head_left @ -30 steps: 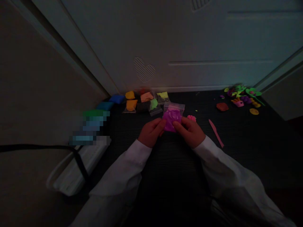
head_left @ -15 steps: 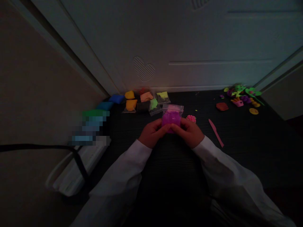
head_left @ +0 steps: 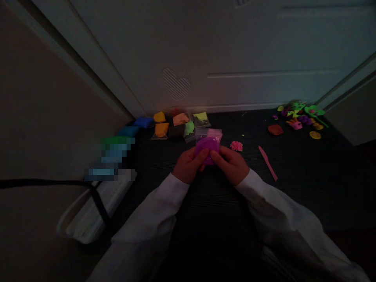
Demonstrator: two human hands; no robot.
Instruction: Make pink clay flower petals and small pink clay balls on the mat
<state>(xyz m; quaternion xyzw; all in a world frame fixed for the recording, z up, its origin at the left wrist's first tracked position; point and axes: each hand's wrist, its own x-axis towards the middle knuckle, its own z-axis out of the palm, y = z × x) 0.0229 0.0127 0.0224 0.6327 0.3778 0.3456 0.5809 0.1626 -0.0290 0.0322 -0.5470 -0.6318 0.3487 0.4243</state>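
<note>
A clear zip bag of purple modelling clay (head_left: 208,145) is held between my two hands, above the dark table. My left hand (head_left: 188,163) grips its left side, thumb pressed on the front. From the right, my right hand (head_left: 233,162) grips it with the thumb near the other thumb. The fingers behind the bag are mostly hidden. Just right of the bag lies a bumpy pink clay piece (head_left: 236,146) with green bits. Farther right is a pink plastic knife (head_left: 267,163).
Several bags of coloured clay, among them an orange one (head_left: 161,130) and a blue one (head_left: 143,122), lie at the back left. A white container (head_left: 101,207) stands at the left. Finished clay flowers (head_left: 313,111) and a reddish-brown lump (head_left: 275,129) are at the back right.
Both hands have shifted slightly left with the purple clay bag. The thumbs have moved up onto its face, and the pink clay piece now shows fully.
</note>
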